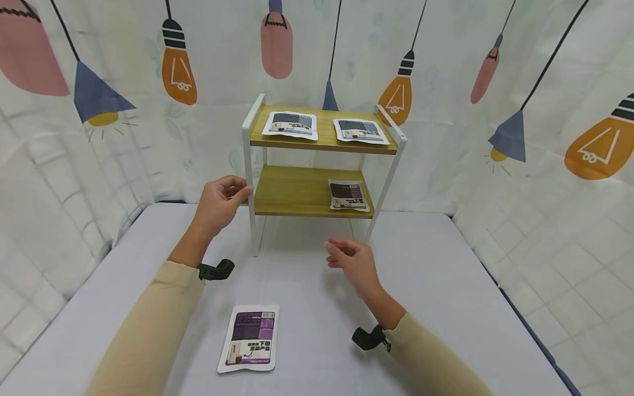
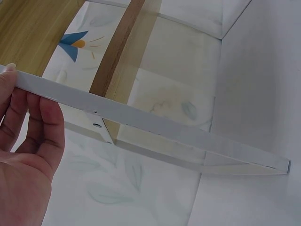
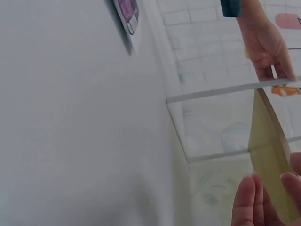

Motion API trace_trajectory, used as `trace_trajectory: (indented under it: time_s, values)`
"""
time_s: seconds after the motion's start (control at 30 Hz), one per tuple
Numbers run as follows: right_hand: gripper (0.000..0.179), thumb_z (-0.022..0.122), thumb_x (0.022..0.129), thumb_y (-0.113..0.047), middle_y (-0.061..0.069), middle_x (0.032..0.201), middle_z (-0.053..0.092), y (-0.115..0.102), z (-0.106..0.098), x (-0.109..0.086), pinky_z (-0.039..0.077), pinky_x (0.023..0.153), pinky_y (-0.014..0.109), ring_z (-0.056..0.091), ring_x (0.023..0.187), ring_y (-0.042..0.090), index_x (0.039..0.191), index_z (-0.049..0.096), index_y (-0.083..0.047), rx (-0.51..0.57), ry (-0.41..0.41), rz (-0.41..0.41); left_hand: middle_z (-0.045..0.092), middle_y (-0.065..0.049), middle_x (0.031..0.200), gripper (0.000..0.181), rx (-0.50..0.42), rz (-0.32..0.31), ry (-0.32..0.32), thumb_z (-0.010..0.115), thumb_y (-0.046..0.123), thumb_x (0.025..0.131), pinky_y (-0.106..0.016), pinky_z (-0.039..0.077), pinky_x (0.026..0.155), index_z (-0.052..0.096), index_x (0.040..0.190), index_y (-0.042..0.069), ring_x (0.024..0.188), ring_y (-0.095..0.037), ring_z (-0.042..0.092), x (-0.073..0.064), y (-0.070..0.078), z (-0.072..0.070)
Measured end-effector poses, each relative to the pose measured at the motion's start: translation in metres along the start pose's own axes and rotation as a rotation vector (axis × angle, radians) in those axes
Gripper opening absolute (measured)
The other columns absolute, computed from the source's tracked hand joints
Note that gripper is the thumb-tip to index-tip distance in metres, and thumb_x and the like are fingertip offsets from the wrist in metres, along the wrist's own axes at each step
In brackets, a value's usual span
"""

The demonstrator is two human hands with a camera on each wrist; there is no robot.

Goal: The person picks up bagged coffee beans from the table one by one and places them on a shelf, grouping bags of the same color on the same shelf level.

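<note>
A small two-tier shelf [image 1: 292,187] with wooden boards and white metal legs stands on the table. My left hand [image 1: 221,203] pinches its left front leg [image 2: 155,120] between thumb and fingers, around the height of the lower board. In front of the shelf, my right hand [image 1: 353,264] is held over the table with loosely bent fingers and nothing in it. One purple-and-white packet [image 1: 348,196] lies on the right of the lower board. Two flat packets with blue-grey labels, a left one [image 1: 291,125] and a right one [image 1: 361,131], lie on the top board.
Another purple-and-white packet [image 1: 250,338] lies flat on the white-covered table [image 1: 307,308], nearer to me and between my forearms. Behind the shelf hangs a pale curtain [image 1: 218,132] printed with lamps and bulbs, which also encloses both sides.
</note>
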State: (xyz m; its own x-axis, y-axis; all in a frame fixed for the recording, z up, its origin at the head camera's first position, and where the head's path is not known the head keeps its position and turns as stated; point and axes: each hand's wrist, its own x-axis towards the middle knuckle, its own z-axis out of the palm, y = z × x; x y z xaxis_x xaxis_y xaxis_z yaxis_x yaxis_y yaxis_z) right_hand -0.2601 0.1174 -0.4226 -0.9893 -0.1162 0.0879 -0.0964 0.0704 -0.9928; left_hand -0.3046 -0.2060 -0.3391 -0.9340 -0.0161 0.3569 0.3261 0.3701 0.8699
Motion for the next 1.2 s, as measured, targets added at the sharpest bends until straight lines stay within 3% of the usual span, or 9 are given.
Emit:
trace_trajectory:
  time_s: [0.3, 0.5, 0.7, 0.87, 1.2]
  values:
    - [0.039, 0.079, 0.092, -0.026, 0.013, 0.114, 0.075, 0.016, 0.022, -0.026, 0.063, 0.081, 0.029, 0.074, 0.101, 0.036, 0.124, 0.072, -0.006, -0.055, -0.102, 0.078, 0.066, -0.006, 0.107, 0.036, -0.008, 0.003, 0.002, 0.067, 0.036, 0.1, -0.013, 0.057, 0.084, 0.067, 0.113, 0.002, 0.097, -0.01, 0.068, 0.0, -0.001, 0.0]
    - [0.046, 0.082, 0.089, -0.027, 0.016, 0.125, 0.071, 0.022, 0.037, -0.044, 0.063, 0.085, 0.031, 0.075, 0.098, 0.022, 0.129, 0.07, -0.008, -0.121, -0.194, 0.126, 0.066, -0.007, 0.108, 0.037, 0.001, -0.009, 0.0, 0.067, 0.036, 0.1, -0.013, 0.056, 0.084, 0.067, 0.114, 0.002, 0.097, -0.011, 0.068, 0.0, 0.0, 0.0]
    - [0.046, 0.083, 0.087, -0.026, 0.017, 0.125, 0.071, 0.024, 0.049, -0.06, 0.058, 0.073, 0.034, 0.075, 0.094, 0.023, 0.129, 0.07, -0.011, -0.132, -0.28, 0.156, 0.066, -0.009, 0.11, 0.038, 0.003, 0.0, -0.002, 0.066, 0.037, 0.1, -0.013, 0.056, 0.084, 0.067, 0.115, 0.003, 0.098, -0.011, 0.067, 0.0, -0.001, 0.0]
    - [0.047, 0.086, 0.083, -0.026, 0.013, 0.12, 0.073, 0.022, 0.059, -0.069, 0.056, 0.068, 0.032, 0.072, 0.099, 0.021, 0.127, 0.072, -0.016, -0.238, -0.329, 0.156, 0.066, -0.008, 0.11, 0.037, -0.004, 0.001, -0.003, 0.067, 0.036, 0.099, -0.013, 0.056, 0.085, 0.067, 0.115, 0.003, 0.098, -0.011, 0.068, 0.0, -0.001, 0.0]
    - [0.055, 0.092, 0.076, -0.025, 0.006, 0.114, 0.072, 0.013, 0.083, -0.081, 0.054, 0.064, 0.026, 0.064, 0.087, 0.01, 0.127, 0.071, -0.018, -0.364, -0.387, 0.165, 0.066, -0.007, 0.108, 0.037, 0.002, 0.003, 0.002, 0.067, 0.037, 0.1, -0.015, 0.057, 0.085, 0.067, 0.115, 0.003, 0.097, -0.012, 0.068, 0.0, -0.001, 0.0]
